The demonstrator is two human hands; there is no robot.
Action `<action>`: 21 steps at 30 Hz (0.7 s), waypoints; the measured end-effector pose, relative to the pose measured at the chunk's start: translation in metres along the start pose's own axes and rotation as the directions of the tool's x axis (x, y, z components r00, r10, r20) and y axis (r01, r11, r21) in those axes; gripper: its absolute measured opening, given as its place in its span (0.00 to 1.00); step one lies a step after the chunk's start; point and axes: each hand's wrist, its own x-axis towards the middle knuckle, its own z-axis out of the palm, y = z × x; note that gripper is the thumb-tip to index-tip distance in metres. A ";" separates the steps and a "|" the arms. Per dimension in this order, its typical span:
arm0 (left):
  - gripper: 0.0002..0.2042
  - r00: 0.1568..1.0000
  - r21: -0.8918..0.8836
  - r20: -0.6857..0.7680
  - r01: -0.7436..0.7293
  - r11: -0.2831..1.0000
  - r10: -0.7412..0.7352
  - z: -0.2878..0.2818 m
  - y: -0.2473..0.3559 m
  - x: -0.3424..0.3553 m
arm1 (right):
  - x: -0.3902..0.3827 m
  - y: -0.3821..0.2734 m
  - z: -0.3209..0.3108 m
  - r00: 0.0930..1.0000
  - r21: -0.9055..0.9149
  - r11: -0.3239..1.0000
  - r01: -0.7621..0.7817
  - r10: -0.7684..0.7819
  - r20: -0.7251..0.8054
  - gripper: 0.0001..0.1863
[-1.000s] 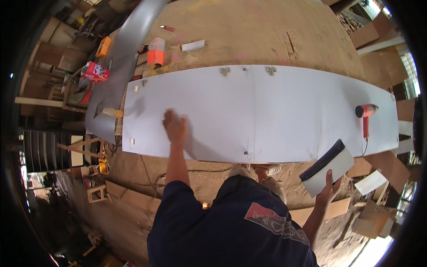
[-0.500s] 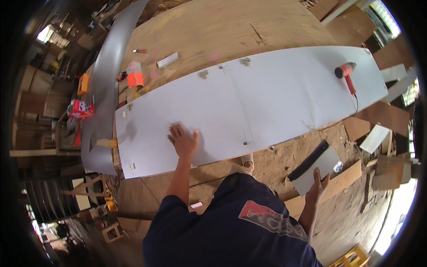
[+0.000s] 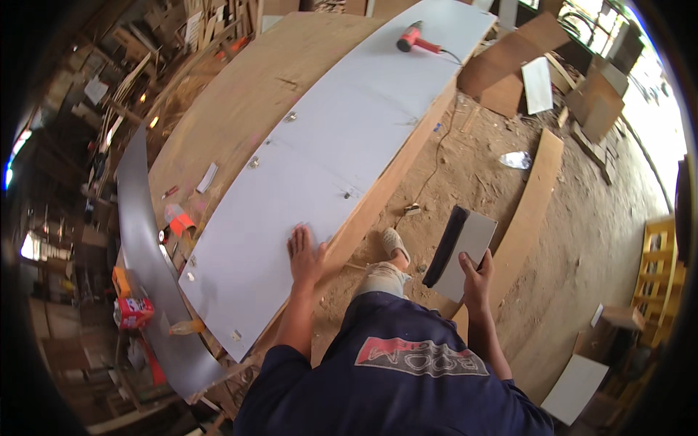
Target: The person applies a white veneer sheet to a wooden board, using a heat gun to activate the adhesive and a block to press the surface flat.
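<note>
My left hand (image 3: 305, 256) rests palm down with fingers spread on a long white panel (image 3: 291, 178), near its front edge. Out over the ground, my right hand (image 3: 476, 276) grips a flat grey board with a dark edge strip (image 3: 465, 243), thumb on its face. A red heat gun (image 3: 418, 40) lies toward the panel's far end, its cord running off the right side. Metal hinges (image 3: 254, 162) are set along the panel's left edge.
Under the panel is a big wooden tabletop (image 3: 218, 94). A curved grey sheet (image 3: 138, 211) lies left, by a red container (image 3: 134, 312) and an orange-and-white box (image 3: 178, 219). A wooden plank (image 3: 534, 189) and crumpled clear plastic (image 3: 515, 160) lie on the ground at right.
The view has turned right, so the panel now runs away from me more steeply. My left hand now lies closer to the panel's front edge. My right hand still holds the grey board.
</note>
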 end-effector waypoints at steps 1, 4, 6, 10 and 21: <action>0.41 0.998 0.000 0.003 0.055 0.998 -0.055 -0.003 -0.009 -0.011 | -0.014 0.003 -0.013 0.999 0.020 0.999 -0.024 0.025 -0.022 0.17; 0.41 0.990 0.017 -0.036 0.135 0.991 -0.135 -0.015 -0.053 -0.048 | -0.051 0.010 -0.038 0.989 0.082 0.997 -0.010 0.021 -0.146 0.20; 0.41 0.986 0.026 -0.050 0.160 0.987 -0.159 -0.023 -0.077 -0.070 | -0.068 0.016 -0.049 0.980 0.120 0.993 0.018 0.006 -0.197 0.21; 0.42 0.958 0.056 -0.061 0.283 0.958 -0.279 -0.036 -0.119 -0.101 | -0.104 0.022 -0.052 0.951 0.111 0.993 0.024 0.011 -0.308 0.22; 0.45 0.941 0.035 -0.104 0.326 0.945 -0.320 -0.054 -0.199 -0.095 | -0.190 0.033 0.039 0.957 0.050 0.998 0.024 -0.009 -0.289 0.15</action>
